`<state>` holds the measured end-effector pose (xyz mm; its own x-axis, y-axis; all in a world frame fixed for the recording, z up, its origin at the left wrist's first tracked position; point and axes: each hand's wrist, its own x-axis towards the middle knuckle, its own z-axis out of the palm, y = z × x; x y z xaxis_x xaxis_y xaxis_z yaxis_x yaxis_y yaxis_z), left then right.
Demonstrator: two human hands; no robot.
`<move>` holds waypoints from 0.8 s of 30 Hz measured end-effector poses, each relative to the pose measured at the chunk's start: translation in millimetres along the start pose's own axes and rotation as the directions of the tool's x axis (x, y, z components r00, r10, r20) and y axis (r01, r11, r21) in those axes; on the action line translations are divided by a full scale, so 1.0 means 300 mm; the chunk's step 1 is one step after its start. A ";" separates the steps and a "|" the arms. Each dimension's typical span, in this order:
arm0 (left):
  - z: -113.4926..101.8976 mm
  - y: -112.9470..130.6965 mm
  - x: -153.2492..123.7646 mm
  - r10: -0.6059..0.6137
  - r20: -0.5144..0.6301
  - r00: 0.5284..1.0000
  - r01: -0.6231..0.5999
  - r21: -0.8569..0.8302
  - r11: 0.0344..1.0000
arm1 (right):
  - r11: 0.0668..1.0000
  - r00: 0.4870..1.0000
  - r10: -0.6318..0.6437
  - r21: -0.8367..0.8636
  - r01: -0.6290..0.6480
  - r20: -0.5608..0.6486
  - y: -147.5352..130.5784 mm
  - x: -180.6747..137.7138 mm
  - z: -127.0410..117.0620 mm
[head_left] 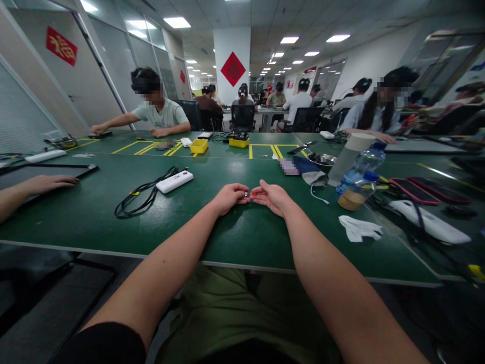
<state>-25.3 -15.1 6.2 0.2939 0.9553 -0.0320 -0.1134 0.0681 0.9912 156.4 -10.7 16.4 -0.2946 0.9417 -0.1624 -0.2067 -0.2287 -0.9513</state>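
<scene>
The left hand (230, 197) grip is pinched on a small metal part (246, 193) and the right hand (273, 198) grip on a small orange part (254, 192), tip to tip between the grips; a loosened pinch could drop either part onto the counter (242, 237) beneath.

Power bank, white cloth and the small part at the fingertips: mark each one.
white power bank (175, 181): head view, middle of its top face.
white cloth (359, 227): head view, centre of the crumpled heap.
small part (246, 193): head view, its silver end.
</scene>
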 end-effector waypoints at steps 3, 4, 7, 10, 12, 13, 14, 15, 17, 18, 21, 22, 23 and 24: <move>-0.002 -0.002 -0.001 0.013 0.011 1.000 -0.013 0.005 1.000 | 1.000 1.000 -0.003 -0.002 0.003 -0.002 -0.004 -0.005 0.004; -0.003 -0.002 0.000 0.013 0.015 1.000 -0.013 0.006 1.000 | 1.000 1.000 -0.003 -0.004 0.003 -0.002 -0.004 -0.005 0.005; -0.005 -0.003 0.001 0.008 0.020 1.000 -0.009 0.010 1.000 | 1.000 1.000 0.003 -0.005 -0.003 -0.001 -0.002 -0.002 0.002; -0.004 -0.001 0.000 0.010 0.025 1.000 -0.011 0.012 1.000 | 1.000 1.000 -0.001 -0.006 0.001 0.006 0.002 0.002 -0.002; -0.002 0.002 -0.002 0.011 0.026 1.000 -0.011 0.011 1.000 | 1.000 1.000 -0.013 -0.010 0.013 0.011 0.004 0.002 -0.003; 0.000 0.004 -0.003 0.009 0.025 1.000 -0.009 0.012 1.000 | 1.000 1.000 -0.020 -0.016 0.020 0.016 0.004 0.000 -0.003; 0.001 0.005 -0.005 0.006 0.022 1.000 -0.007 0.013 1.000 | 0.999 0.999 -0.025 -0.025 0.026 0.022 0.005 -0.002 -0.002; 0.002 0.006 -0.005 0.002 0.017 1.000 -0.002 0.015 1.000 | 0.999 0.999 -0.030 -0.034 0.031 0.029 0.004 -0.004 -0.002; 0.003 0.007 -0.005 -0.003 0.009 1.000 0.003 0.016 1.000 | 0.998 0.999 -0.035 -0.049 0.037 0.040 0.004 -0.009 -0.002; 0.002 0.006 -0.004 -0.004 0.005 1.000 0.004 0.016 1.000 | 0.998 0.999 -0.036 -0.052 0.038 0.039 0.004 -0.010 -0.002; -0.003 -0.001 0.002 0.003 0.003 1.000 -0.003 0.012 1.000 | 0.998 0.999 -0.038 -0.048 0.039 0.030 0.005 -0.010 -0.004; -0.005 -0.004 0.005 0.007 0.002 1.000 -0.007 0.014 1.000 | 0.998 0.999 -0.038 -0.046 0.039 0.030 0.006 -0.009 -0.005; -0.006 -0.006 0.007 0.009 0.002 1.000 -0.009 0.018 1.000 | 0.998 0.999 -0.037 -0.046 0.039 0.034 0.007 -0.008 -0.006; -0.008 -0.008 0.009 0.009 0.004 1.000 -0.010 0.024 1.000 | 0.998 0.999 -0.036 -0.046 0.038 0.039 0.007 -0.007 -0.006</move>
<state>-26.4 -12.0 3.5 0.2963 0.9548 -0.0222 -0.0930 0.0520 0.9943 158.3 -12.7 14.2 -0.3235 0.9389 -0.1178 -0.1740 -0.1814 -0.9679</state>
